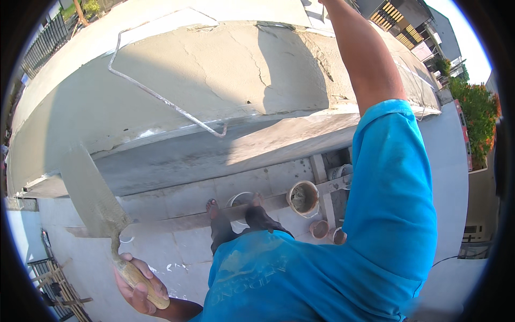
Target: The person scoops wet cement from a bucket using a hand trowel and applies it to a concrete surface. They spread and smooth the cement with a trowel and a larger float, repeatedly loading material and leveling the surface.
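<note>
My left hand is wrapped round the wooden handle of a plastering trowel at the lower left. Grey mortar coats the blade, whose tip overlaps the edge of a rendered ledge. Smooth damp-looking mortar covers that ledge, with a few cracks and a rougher patch towards the right. Across its front edge lies a bent, whitish metal rod. My right arm, in a blue sleeve, reaches up over the ledge's right part. The right hand itself is beyond the top edge.
My bare feet stand on a narrow wooden plank above a pale tiled floor. A bucket with mortar stands by the plank, with small brown pots nearby. Bamboo poles lean at the lower left; a flowering bush grows at right.
</note>
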### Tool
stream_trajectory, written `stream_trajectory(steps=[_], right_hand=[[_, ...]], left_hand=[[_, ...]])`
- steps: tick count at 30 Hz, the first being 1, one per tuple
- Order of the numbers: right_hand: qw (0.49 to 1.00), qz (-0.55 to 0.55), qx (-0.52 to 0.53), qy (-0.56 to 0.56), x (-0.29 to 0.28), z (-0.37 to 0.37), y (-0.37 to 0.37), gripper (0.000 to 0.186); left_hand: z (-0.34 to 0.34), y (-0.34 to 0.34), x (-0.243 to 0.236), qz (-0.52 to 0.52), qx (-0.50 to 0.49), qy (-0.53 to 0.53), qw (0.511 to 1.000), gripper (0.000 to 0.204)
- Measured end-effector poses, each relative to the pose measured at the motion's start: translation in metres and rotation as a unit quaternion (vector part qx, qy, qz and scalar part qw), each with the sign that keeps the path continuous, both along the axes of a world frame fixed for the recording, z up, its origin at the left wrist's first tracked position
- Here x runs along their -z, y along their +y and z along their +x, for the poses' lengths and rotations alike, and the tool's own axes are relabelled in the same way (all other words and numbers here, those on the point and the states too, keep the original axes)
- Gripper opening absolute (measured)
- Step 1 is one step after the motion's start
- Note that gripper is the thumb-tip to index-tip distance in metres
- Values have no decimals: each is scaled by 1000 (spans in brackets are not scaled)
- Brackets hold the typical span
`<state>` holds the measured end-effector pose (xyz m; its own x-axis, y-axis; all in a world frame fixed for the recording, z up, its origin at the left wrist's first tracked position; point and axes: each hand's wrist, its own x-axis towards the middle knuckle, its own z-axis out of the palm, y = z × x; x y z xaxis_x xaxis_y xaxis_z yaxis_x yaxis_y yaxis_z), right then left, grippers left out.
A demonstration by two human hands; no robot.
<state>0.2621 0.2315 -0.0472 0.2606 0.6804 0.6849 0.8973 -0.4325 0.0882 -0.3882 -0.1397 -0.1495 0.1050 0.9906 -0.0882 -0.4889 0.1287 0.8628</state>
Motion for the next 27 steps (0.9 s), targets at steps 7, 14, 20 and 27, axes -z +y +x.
stream_trajectory(steps=[7,14,20,27], right_hand=[[784,-38,-247,568,-144,-90,-165,27],[805,-131,-242,525,-49,-206,-243,46],[805,-196,-220,515,-27,-280,-225,38],[856,-232,-223,404,-20,-315,-211,38]], left_hand=[[-18,25,22,4,38,-40,998,65],[-7,76,27,129,124,-90,980,56],[-14,95,36,127,141,-133,973,56],[-23,100,44,80,167,-156,970,56]])
